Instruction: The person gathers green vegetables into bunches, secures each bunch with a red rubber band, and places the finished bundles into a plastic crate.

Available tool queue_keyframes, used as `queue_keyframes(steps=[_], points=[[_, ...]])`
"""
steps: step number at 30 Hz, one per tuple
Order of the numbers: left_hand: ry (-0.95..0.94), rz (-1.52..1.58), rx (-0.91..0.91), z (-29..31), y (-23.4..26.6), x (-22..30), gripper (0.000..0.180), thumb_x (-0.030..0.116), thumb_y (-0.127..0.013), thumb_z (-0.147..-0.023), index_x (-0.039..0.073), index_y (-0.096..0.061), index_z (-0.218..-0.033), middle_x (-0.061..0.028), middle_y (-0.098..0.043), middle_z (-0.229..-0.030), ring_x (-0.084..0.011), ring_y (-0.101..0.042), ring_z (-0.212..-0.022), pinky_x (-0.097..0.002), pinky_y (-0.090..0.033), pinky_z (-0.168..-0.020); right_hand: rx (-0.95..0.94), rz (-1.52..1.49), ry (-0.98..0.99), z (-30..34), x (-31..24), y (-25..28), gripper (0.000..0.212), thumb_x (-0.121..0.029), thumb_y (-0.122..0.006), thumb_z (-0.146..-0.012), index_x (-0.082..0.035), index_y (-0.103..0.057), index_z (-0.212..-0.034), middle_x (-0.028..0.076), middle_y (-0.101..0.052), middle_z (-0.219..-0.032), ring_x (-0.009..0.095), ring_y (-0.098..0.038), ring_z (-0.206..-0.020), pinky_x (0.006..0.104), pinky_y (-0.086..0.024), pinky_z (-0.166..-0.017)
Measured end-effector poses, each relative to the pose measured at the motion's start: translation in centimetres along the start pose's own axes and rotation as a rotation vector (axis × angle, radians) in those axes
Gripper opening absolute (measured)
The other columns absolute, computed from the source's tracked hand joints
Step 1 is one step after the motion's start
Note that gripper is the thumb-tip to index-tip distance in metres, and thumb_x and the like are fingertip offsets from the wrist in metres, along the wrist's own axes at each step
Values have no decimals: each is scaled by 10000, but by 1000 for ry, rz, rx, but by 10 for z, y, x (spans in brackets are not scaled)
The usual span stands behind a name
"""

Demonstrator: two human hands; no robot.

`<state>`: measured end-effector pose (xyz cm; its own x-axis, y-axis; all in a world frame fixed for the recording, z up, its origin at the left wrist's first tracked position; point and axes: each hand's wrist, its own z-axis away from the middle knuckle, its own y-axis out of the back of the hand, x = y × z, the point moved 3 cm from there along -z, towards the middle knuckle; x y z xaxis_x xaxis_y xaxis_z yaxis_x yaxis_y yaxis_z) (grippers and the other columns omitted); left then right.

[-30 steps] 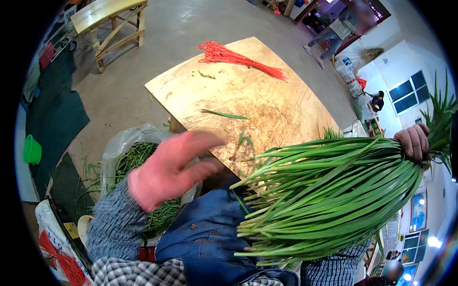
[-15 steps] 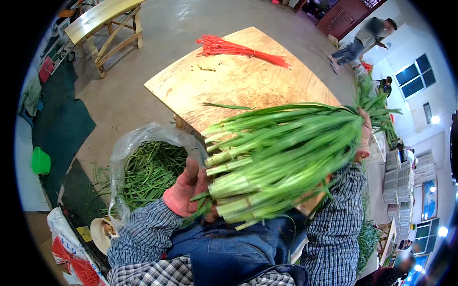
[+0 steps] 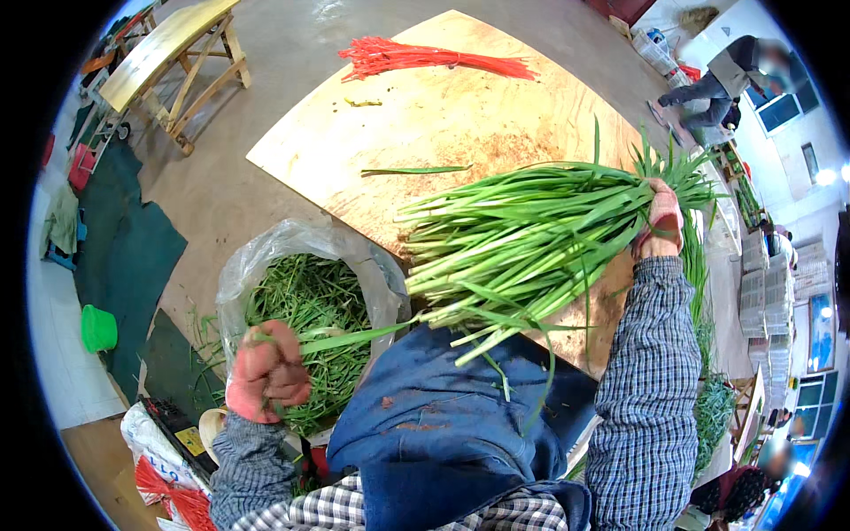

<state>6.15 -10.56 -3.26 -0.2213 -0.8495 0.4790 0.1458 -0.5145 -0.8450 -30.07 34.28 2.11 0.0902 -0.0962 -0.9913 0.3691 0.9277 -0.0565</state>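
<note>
My gloved right hand (image 3: 662, 217) is closed around the leafy end of a thick bunch of long green stalks (image 3: 522, 230) that look like garlic chives. Their pale cut ends fan out to the left over my lap and the near part of the wooden table (image 3: 354, 146). My gloved left hand (image 3: 266, 372) is apart from the bunch, above a clear plastic bag (image 3: 237, 265) of green trimmings (image 3: 310, 288). Its fingers are curled, and a long flat green leaf (image 3: 359, 339) runs from them toward the bunch.
Red ties (image 3: 434, 59) and a loose stalk (image 3: 416, 170) lie on the table. Further left are a second wooden table (image 3: 168, 53) and a green basin (image 3: 98, 328). A person (image 3: 726, 80) stands bent at the far right. More red ties (image 3: 181, 500) lie on a white sack at lower left.
My left hand has moved left and down from the stalk ends to over the bag, drawing a leaf along. The bunch has shifted slightly and its stalks are looser. The distant person has moved.
</note>
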Motion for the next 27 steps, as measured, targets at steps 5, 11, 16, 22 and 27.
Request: queue_keyframes(steps=[5, 11, 16, 22, 27], points=[[4, -1234, 153, 0, 92, 9, 397, 260, -673, -783, 67, -532, -1100, -90, -600, -849, -201, -576, -645, -346, -468, -538, 55, 294, 144, -37, -6, 21, 238, -165, -488, -849, -3, -646, -924, 110, -638, -922, 221, -599, -809, 285, -474, -746], [-639, -1879, 106, -63, -64, -3, 492, 93, -718, -700, 27, -549, -1157, -180, -574, -1072, -343, -578, -975, -371, -473, -818, 211, -56, 74, 4, -19, -4, 173, -45, -700, -677, -1, -644, -835, 81, -616, -872, 224, -562, -742, 306, -458, -681], [-1361, -2029, -300, -124, -156, -49, 512, 115, -682, -546, 74, -594, -1048, -75, -524, -1075, -268, -515, -964, -378, -463, -795, 47, 147, 266, -8, -19, 1, 220, -100, -403, -895, -20, -604, -937, 98, -630, -941, 183, -592, -887, 253, -467, -770], [-1004, -1772, -508, -132, -136, -40, 307, 77, -586, -640, 70, -622, -945, -74, -577, -922, -266, -556, -851, -359, -472, -718, 108, -114, 137, -20, -7, -11, 81, -110, -486, -845, -67, -555, -841, 89, -566, -812, 194, -531, -716, 288, -450, -611], [-425, -2011, -316, -84, -56, 7, 280, 6, -611, -627, 82, -645, -894, -96, -608, -853, -295, -583, -797, -382, -478, -662, 30, -747, 18, -35, 3, -6, 97, -87, -451, -825, -76, -524, -762, 110, -557, -749, 231, -540, -686, 305, -465, -618]])
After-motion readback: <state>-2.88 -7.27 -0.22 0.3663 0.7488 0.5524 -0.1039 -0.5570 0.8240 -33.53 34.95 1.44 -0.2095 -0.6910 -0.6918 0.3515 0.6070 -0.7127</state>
